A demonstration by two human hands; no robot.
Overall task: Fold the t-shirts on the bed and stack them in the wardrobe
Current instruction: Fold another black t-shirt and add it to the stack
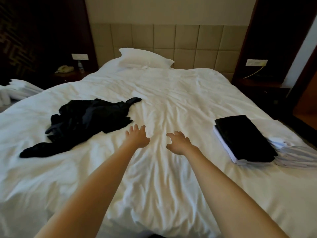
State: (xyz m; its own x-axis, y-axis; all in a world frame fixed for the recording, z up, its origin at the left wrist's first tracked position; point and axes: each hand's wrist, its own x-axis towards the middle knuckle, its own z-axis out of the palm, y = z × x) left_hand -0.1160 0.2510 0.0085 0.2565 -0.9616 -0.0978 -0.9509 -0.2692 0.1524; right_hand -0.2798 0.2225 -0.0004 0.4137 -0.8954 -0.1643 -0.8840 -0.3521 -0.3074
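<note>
bed (171, 93): crumpled black t-shirts (89, 117) were heaped on its left, folded stack (243, 140) was set near its right edge | left hand (137, 136) and right hand (179, 142) were held out between them, fingers loosely spread, nothing gripped | pillow (144, 58) was seen at the headboard (188, 42)

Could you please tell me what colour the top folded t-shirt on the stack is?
Black; the top folded t-shirt shows best in the head view.

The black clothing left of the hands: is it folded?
Unfolded: the black clothing lies crumpled in a loose heap on the white duvet.
</note>
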